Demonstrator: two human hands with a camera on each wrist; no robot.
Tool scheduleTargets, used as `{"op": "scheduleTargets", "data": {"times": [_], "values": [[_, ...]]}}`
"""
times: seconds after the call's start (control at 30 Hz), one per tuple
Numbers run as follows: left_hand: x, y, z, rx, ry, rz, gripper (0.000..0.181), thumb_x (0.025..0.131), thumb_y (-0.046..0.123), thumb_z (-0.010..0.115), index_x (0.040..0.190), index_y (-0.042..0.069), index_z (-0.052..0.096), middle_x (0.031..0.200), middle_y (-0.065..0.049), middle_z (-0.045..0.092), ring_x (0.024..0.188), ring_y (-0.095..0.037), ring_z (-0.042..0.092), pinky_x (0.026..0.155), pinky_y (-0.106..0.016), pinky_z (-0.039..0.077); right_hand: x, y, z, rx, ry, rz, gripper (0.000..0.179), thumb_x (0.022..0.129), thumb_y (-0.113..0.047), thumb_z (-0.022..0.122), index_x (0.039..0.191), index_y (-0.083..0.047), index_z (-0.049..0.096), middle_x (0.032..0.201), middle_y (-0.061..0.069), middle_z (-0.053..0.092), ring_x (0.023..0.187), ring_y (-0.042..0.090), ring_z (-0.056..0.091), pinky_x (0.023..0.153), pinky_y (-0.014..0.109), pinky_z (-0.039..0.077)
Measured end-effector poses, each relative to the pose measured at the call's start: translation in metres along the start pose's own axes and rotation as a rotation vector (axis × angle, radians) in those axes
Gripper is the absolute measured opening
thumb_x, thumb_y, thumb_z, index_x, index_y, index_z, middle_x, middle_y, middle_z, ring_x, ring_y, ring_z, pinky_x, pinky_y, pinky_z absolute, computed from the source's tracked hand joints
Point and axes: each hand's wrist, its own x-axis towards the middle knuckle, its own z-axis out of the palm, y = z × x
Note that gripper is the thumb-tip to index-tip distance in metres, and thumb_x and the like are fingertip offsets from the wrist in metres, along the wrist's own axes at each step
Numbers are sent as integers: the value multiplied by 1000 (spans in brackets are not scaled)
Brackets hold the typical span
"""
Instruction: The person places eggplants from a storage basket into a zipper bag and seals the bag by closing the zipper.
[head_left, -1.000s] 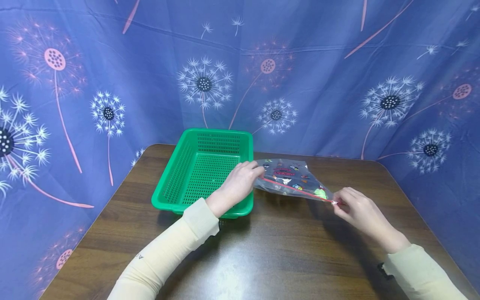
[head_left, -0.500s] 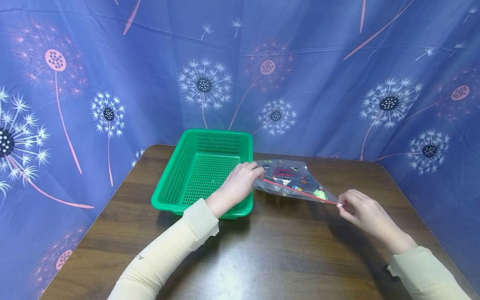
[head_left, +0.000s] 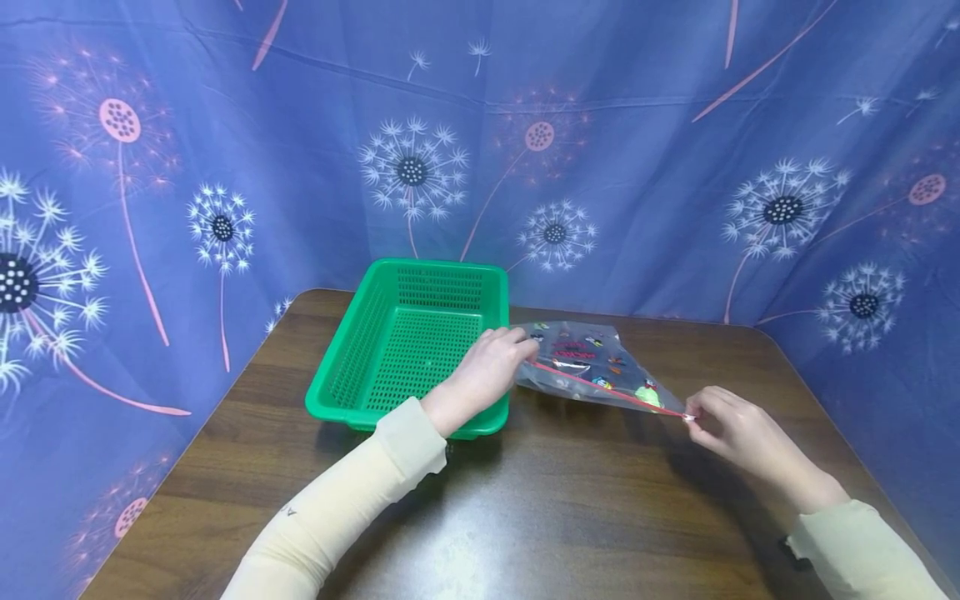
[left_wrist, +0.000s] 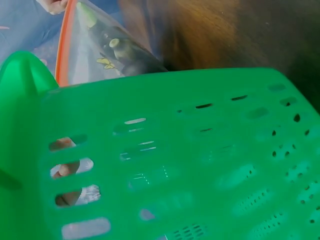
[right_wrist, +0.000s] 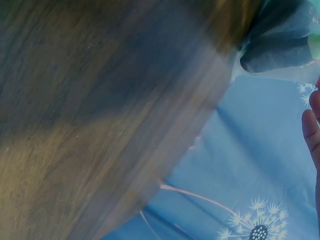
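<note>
A clear printed zip bag (head_left: 577,346) with a red zip strip is stretched beside the green basket in the head view. My left hand (head_left: 487,362) pinches its left end at the strip, over the basket's right rim. At the strip's right end, my right hand (head_left: 742,429) pinches a small white piece, probably the slider. Through the plastic in the left wrist view, dark long items (left_wrist: 132,55) with pale green ends show, their kind unclear. The right wrist view catches the bag (right_wrist: 280,47) at its top right, with fingertips (right_wrist: 311,125) near it.
The green slotted basket (head_left: 318,400) stands on the brown wooden table (head_left: 570,508), left of the bag, with nothing visible inside. Its wall (left_wrist: 165,90) fills most of the left wrist view. A blue dandelion-print cloth (head_left: 645,167) hangs behind and around the table.
My right hand has moved right and slightly toward me, along with the white piece and the bag's corner. My left hand has kept its place by the basket.
</note>
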Motion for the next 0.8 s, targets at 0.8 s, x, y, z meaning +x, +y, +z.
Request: {"op": "scheduleTargets", "data": {"times": [0.8], "values": [[14,11,9,189,-177,-57,8,87,21,67,94,24,69,89,8,66,80,-14,51,64,-24,34,-15,8,25,120,-109,-66,22,87,-29,45,73,-15,55,71,-13,49,63,-2,43,57,12,35]]}}
